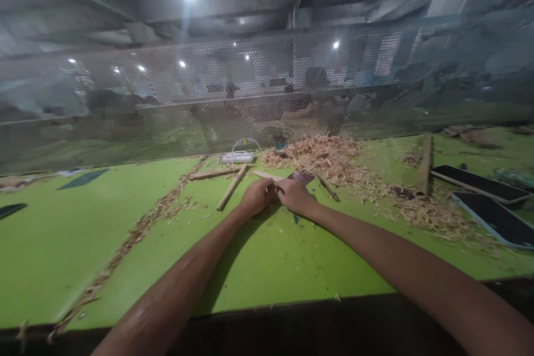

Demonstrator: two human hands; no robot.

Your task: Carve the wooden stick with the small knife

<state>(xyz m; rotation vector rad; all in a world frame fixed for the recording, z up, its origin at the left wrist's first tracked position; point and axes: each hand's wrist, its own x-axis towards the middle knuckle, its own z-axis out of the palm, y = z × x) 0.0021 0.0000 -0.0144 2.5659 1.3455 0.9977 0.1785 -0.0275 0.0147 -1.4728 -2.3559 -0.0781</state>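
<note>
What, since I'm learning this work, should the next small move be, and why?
Perhaps ease the right hand slightly away from the left hand to check the pale wooden stick: both hands are close together beside it, hiding whether either holds it.

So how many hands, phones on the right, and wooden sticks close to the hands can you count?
Hands: 2 (left hand, right hand)
Smartphones on the right: 2 (blue-edged phone, pale-edged phone)
Wooden sticks close to the hands: 3 (slanted stick, flatter-lying stick, stick just beyond the fingers)
Total: 7
</note>
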